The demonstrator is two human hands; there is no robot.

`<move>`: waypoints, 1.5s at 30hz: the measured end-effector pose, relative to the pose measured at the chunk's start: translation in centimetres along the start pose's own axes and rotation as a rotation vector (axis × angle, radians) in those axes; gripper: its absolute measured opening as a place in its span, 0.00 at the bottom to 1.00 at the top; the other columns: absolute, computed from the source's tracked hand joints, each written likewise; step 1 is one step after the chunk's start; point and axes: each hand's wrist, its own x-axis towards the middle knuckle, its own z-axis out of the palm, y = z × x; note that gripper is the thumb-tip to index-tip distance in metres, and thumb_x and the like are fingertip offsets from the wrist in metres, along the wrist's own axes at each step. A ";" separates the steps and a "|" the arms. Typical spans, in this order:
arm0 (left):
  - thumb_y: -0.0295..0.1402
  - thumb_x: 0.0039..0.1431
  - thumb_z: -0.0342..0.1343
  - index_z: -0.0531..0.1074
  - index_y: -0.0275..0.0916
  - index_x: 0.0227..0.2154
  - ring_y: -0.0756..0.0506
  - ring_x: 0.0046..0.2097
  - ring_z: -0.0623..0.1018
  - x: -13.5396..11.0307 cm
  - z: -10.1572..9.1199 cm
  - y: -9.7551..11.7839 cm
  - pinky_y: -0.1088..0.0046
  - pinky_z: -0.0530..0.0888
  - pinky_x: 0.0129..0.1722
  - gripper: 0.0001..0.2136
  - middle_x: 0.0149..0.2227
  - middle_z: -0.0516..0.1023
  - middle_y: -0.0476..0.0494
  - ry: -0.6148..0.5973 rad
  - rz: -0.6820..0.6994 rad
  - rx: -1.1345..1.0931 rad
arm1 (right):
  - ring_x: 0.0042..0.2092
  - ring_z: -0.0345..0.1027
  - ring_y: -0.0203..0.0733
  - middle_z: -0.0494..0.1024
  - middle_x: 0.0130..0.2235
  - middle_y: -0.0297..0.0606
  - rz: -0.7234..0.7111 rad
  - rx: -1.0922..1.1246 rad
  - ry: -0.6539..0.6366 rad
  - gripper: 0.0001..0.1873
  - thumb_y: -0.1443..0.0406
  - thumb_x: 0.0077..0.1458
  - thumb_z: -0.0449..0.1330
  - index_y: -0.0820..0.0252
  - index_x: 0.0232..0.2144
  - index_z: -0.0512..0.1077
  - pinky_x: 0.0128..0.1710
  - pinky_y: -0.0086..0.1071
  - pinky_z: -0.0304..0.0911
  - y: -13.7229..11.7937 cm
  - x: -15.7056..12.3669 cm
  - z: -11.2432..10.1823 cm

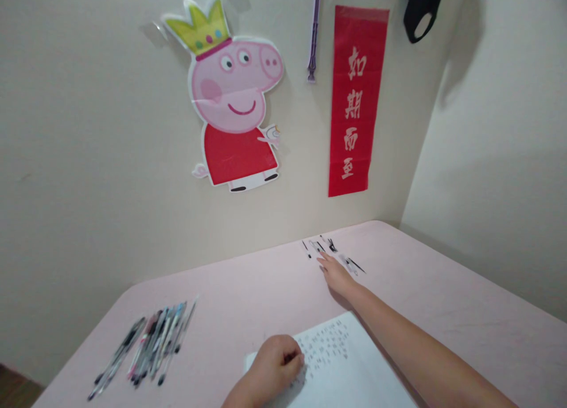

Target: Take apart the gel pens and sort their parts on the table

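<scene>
My left hand (275,365) rests on a white sheet of paper (354,361) covered with rows of handwritten characters. Its fingers are curled in loosely, and no object shows in them. Stretched toward the far edge of the table, my right hand (337,277) has its fingers extended. Their tips are at a small group of pen parts, close to a clear and black piece (317,246). Just right of that hand lie a thin black piece (355,264) and a clear tube (348,265). A black clip-like piece (331,245) sits behind the fingers.
Many pens (159,343) lie bunched at the left of the pink table (230,313). The wall behind carries a cartoon pig cutout (239,113), a red banner (358,101) and a hanging purple strap (314,30). A black mask (420,6) hangs at upper right.
</scene>
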 end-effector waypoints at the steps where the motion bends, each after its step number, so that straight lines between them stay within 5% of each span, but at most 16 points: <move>1: 0.31 0.50 0.48 0.74 0.36 0.23 0.52 0.27 0.65 0.0 0.0 0.0 0.76 0.57 0.27 0.10 0.22 0.67 0.51 -0.002 0.006 0.002 | 0.62 0.53 0.45 0.61 0.61 0.51 -0.024 0.008 -0.004 0.23 0.75 0.56 0.47 0.68 0.53 0.69 0.61 0.37 0.46 -1.3 -0.6 0.2; 6: 0.31 0.50 0.48 0.71 0.36 0.20 0.52 0.25 0.63 0.0 0.1 -0.1 0.76 0.55 0.26 0.09 0.20 0.64 0.53 0.008 0.015 0.016 | 0.46 0.68 0.41 0.77 0.42 0.43 -0.240 0.204 -0.041 0.20 0.77 0.51 0.51 0.61 0.40 0.77 0.50 0.33 0.59 -8.4 -4.7 2.2; 12: 0.30 0.49 0.48 0.64 0.37 0.16 0.53 0.23 0.59 -0.2 -0.2 -0.6 0.75 0.52 0.24 0.09 0.18 0.56 0.55 0.015 0.007 -0.024 | 0.38 0.69 0.39 0.76 0.33 0.39 -0.144 0.403 0.012 0.19 0.79 0.46 0.54 0.61 0.36 0.79 0.42 0.30 0.62 -12.5 -7.4 4.4; 26: 0.30 0.49 0.48 0.66 0.36 0.18 0.53 0.24 0.59 -0.8 -1.1 0.3 0.75 0.54 0.24 0.08 0.19 0.59 0.54 0.048 -0.040 -0.128 | 0.32 0.69 0.36 0.75 0.28 0.34 -0.150 0.735 -0.014 0.24 0.79 0.41 0.47 0.59 0.34 0.77 0.38 0.31 0.65 -11.1 -7.7 6.7; 33: 0.32 0.53 0.46 0.72 0.35 0.26 0.49 0.29 0.69 -0.7 -3.3 -2.2 0.75 0.64 0.30 0.10 0.25 0.72 0.47 0.302 -0.074 -0.187 | 0.33 0.69 0.37 0.75 0.29 0.35 -0.176 0.738 -0.042 0.24 0.78 0.41 0.48 0.59 0.35 0.78 0.39 0.32 0.65 -10.7 -7.7 6.9; 38: 0.35 0.57 0.46 0.73 0.37 0.37 0.46 0.37 0.74 -2.5 -6.8 -5.9 0.70 0.69 0.40 0.13 0.38 0.75 0.42 0.605 -0.298 0.159 | 0.33 0.69 0.37 0.75 0.28 0.35 -0.142 0.779 -0.042 0.24 0.79 0.40 0.47 0.60 0.33 0.78 0.40 0.32 0.65 -10.6 -7.7 7.4; 41: 0.31 0.58 0.43 0.72 0.34 0.43 0.41 0.46 0.73 -4.3 -8.6 -8.0 0.65 0.67 0.49 0.15 0.45 0.72 0.36 0.697 -0.462 0.452 | 0.33 0.69 0.36 0.75 0.28 0.34 -0.131 0.787 -0.051 0.24 0.79 0.40 0.47 0.59 0.33 0.78 0.40 0.32 0.65 -10.6 -7.8 7.5; 45: 0.29 0.60 0.41 0.71 0.30 0.44 0.38 0.46 0.73 -6.2 -9.9 -9.7 0.63 0.69 0.46 0.16 0.45 0.71 0.31 0.714 -0.628 0.708 | 0.33 0.69 0.36 0.75 0.28 0.34 -0.132 0.779 -0.048 0.24 0.79 0.40 0.47 0.59 0.33 0.77 0.40 0.31 0.64 -10.8 -7.8 7.1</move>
